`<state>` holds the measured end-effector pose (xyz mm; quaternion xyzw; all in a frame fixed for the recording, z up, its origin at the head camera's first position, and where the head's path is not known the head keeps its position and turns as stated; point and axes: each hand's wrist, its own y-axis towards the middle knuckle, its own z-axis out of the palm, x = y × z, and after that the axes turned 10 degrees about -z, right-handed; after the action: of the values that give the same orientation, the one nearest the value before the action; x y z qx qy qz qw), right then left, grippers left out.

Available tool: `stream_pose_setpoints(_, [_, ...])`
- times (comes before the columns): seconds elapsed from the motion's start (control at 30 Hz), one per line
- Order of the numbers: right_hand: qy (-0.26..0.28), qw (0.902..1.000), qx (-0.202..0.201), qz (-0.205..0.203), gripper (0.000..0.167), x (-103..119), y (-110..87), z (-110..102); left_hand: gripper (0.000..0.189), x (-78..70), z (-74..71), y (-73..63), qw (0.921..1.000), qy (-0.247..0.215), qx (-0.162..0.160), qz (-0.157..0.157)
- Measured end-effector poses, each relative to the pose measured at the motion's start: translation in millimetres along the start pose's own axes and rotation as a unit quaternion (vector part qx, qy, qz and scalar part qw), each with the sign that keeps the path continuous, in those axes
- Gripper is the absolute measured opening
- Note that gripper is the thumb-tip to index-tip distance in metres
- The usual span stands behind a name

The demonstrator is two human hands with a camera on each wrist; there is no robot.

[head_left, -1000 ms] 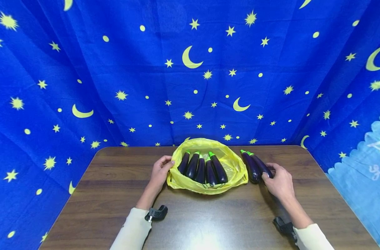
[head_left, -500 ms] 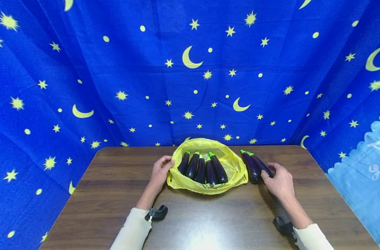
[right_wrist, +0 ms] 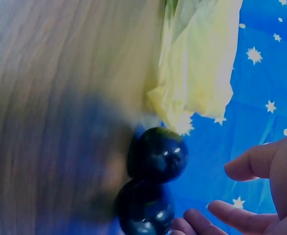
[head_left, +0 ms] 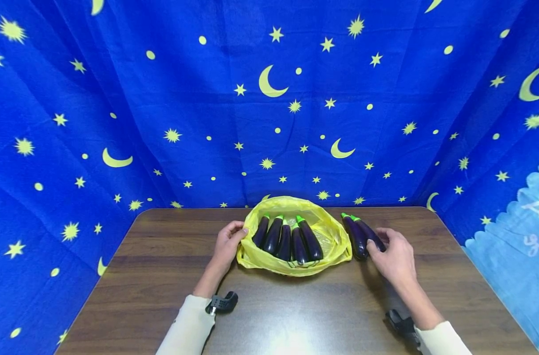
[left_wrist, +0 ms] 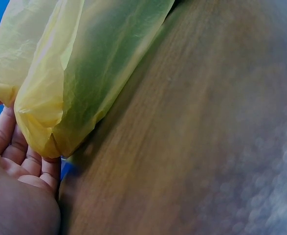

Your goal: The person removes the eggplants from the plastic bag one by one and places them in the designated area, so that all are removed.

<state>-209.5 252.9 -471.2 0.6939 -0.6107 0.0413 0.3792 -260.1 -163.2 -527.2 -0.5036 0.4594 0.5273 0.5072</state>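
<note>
A yellow plastic bag (head_left: 283,268) lies with its mouth wide open near the table's back edge. Several eggplants (head_left: 273,237) with green tops sit side by side in it. My left hand (head_left: 228,241) pinches the bag's left rim between thumb and fingers; the left wrist view shows the fingers behind the thin plastic (left_wrist: 40,117). To the right of the bag, two more eggplants lie together: a left one (head_left: 356,239) and a right one (head_left: 368,232). My right hand (head_left: 395,254) is at the right one's near end, its thumb (right_wrist: 255,161) apart from its fingers. Whether the fingertips touch the eggplant is unclear.
The brown wooden table (head_left: 163,276) extends under both forearms. A blue curtain (head_left: 207,113) with stars and moons hangs behind and beside it. Dark wrist cameras (head_left: 225,301) are worn on both wrists.
My right hand has shifted slightly left, its thumb further over the right eggplant's near end. My left hand and the bag have stayed in place.
</note>
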Motion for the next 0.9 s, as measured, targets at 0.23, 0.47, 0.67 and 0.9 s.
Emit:
stream_pose_setpoints(0.23, [0.013, 0.9996, -0.011, -0.021, 0.035, 10.9, -2.3, 1.2, 0.021, 1.0, 0.0, -0.6, 1.0000, 0.001, 0.000, -0.004])
stream_pose_setpoints(0.47, [0.029, 0.9992, -0.008, -0.028, 0.035, 19.2, -4.4, 2.9, 0.020, 1.9, 0.7, 0.4, 1.0000, -0.003, 0.000, -0.002])
stream_pose_setpoints(0.67, [0.038, 0.9984, -0.010, -0.040, 0.034, 28.2, -4.2, 7.4, 0.021, 1.5, 0.5, 0.0, 0.9999, -0.009, -0.002, -0.005])
stream_pose_setpoints(0.9, [0.048, 0.9975, -0.006, -0.052, 0.031, 37.8, -2.4, 13.8, 0.020, 1.7, -0.4, 0.8, 1.0000, -0.006, -0.002, 0.000])
